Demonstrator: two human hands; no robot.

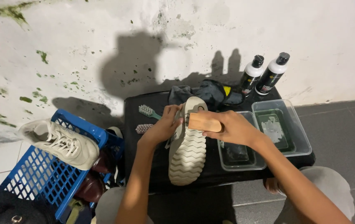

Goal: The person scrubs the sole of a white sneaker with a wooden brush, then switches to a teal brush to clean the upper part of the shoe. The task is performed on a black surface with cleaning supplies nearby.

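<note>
Shoe (pixel 187 151) lies sole-up on the black table (pixel 144 157), near its middle. Long axis runs near-to-far from the person, tilted slightly; one end points toward the wall, the other toward the near table edge. I cannot tell which end is the toe. Zigzag tread faces the camera.

Left hand (pixel 165 124) grips the shoe's far end from the left side, fingers curled around the edge. Right hand (pixel 231 126) is closed on a wooden brush (pixel 204 123), held across the sole near the far end, touching it; brush axis lies crosswise to the shoe.

Left of the shoe: green toothbrush (pixel 148 111) and a small brush (pixel 143 128). Right: two clear tubs (pixel 297 128), side by side. Behind: dark cloth (pixel 208 92), two bottles (pixel 264 76). Blue crate (pixel 40 182) beside the table bears a white sneaker (pixel 59 143).
</note>
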